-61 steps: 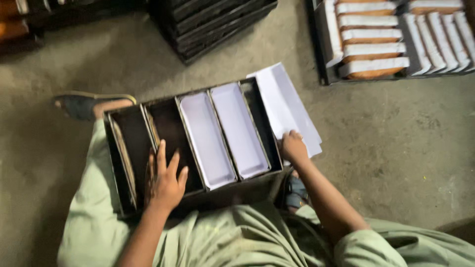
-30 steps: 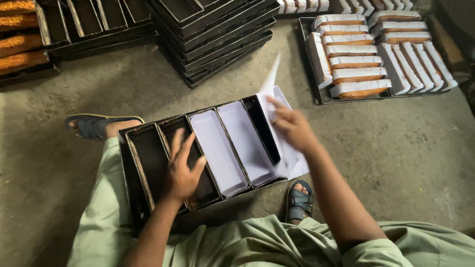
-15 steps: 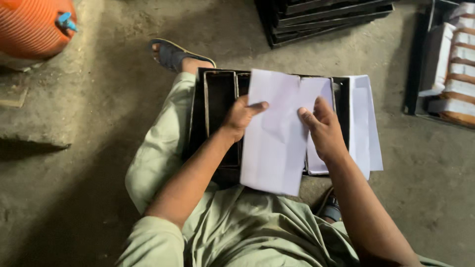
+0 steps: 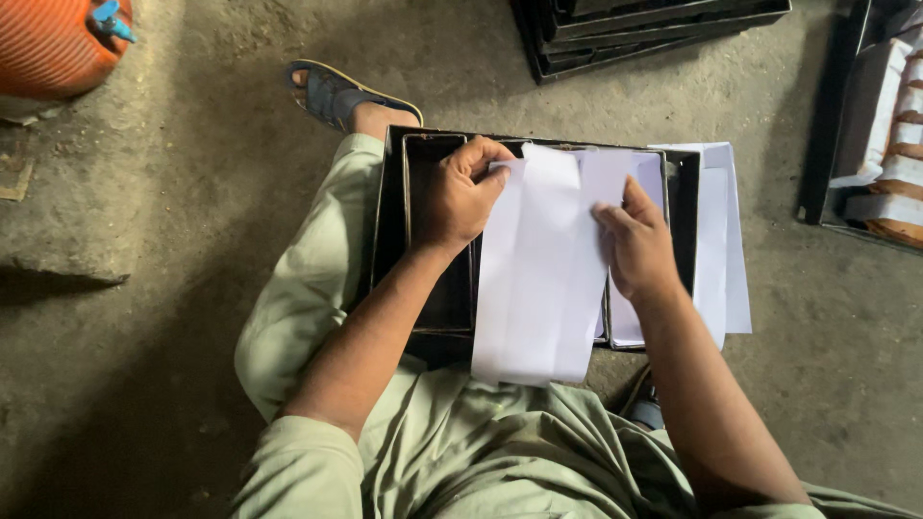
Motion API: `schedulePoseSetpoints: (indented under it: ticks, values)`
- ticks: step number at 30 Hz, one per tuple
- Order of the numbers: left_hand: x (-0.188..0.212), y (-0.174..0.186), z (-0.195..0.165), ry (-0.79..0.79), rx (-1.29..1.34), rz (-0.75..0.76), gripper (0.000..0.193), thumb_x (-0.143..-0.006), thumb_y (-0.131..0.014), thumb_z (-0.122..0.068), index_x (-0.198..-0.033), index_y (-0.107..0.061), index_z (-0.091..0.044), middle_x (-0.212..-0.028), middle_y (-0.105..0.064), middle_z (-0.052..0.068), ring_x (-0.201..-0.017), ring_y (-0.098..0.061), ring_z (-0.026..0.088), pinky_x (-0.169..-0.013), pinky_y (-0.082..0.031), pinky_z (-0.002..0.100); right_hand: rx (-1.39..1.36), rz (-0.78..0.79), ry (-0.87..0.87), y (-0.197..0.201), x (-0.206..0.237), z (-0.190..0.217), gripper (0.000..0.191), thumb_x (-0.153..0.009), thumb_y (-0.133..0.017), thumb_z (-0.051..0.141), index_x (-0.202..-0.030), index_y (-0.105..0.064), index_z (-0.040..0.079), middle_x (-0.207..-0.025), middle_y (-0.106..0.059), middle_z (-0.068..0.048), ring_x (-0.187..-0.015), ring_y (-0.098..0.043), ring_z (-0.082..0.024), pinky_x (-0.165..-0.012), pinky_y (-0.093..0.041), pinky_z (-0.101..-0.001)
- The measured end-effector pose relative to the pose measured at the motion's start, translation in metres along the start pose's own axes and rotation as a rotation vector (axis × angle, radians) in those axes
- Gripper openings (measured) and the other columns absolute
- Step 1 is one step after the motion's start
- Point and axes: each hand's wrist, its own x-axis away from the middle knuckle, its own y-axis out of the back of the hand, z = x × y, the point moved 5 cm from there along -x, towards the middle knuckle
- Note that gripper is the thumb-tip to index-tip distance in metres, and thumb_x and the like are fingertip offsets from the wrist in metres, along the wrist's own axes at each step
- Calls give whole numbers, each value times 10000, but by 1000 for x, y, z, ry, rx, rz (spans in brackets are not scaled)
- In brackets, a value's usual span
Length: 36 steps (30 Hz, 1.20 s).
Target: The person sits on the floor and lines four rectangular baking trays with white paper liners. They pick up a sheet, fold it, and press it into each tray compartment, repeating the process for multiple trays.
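Observation:
A black metal baking tray (image 4: 394,221) with several long narrow compartments lies on the floor between my legs. I hold a white paper sheet (image 4: 538,288) over its middle compartments. My left hand (image 4: 460,197) pinches the sheet's upper left edge. My right hand (image 4: 636,240) presses on its right side, fingers bent over the paper. The compartment at the left (image 4: 437,240) is bare and dark. Those under the sheet are hidden. A stack of white paper sheets (image 4: 721,240) lies at the tray's right edge.
An orange ribbed container (image 4: 53,43) stands at the top left. Stacked black trays (image 4: 654,29) sit at the top centre. A tray with paper-lined loaves (image 4: 894,163) is at the right edge. My sandalled foot (image 4: 336,91) rests beyond the tray on the concrete floor (image 4: 144,288).
My right hand took one sheet from the stack and brought it over the tray. My left hand left the dark compartment and took hold of the sheet. The view swung to the left.

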Motion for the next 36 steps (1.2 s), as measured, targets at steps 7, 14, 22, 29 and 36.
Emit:
schedulePoseSetpoints:
  ticks: [7, 14, 22, 29, 36]
  values:
    - [1, -10, -20, -282, -289, 22, 141, -858, -649, 76, -943, -663, -35, -1137, -722, 139, -1104, -700, 240, -898, -576, 293, 566, -105, 65, 8, -1, -1, 97, -1036, -662, 72, -1056, -709, -11, -934, -742, -84, -749, -653, -116, -686, -553, -292]
    - [-3, -30, -13, -209, -660, 196, 155, -880, -744, 9, -1002, -757, -86, -997, -740, 128, -1036, -712, 283, -894, -577, 367, 588, 85, 292, 1, 2, -6, 315, -1019, -546, 29, -1310, -666, 7, -1101, -718, -20, -978, -642, -68, -858, -516, -253]
    - [5, -51, -36, -666, -876, 320, 63, -903, -623, -91, -900, -673, -52, -975, -716, 140, -985, -702, 312, -843, -573, 415, 1505, 52, 566, -26, 36, 17, 466, -967, -645, 104, -1424, -569, 46, -868, -705, -218, -779, -683, -415, -737, -538, -493]
    - [-53, -14, 30, -400, -1032, 169, 99, -1024, -570, -61, -975, -655, -77, -838, -659, 143, -842, -681, 305, -695, -565, 425, 1303, 39, 207, -31, 72, -9, 852, -865, -663, 153, -1584, -228, 7, -681, -648, -190, -578, -631, -416, -569, -512, -509]
    - [-65, -6, 57, -313, -1413, 164, 115, -883, -640, -50, -989, -620, -87, -959, -659, 155, -932, -659, 366, -721, -557, 471, 1642, 345, 107, -50, 130, -22, 907, -884, -720, 354, -1623, -249, 122, -662, -680, -152, -537, -652, -394, -545, -530, -496]
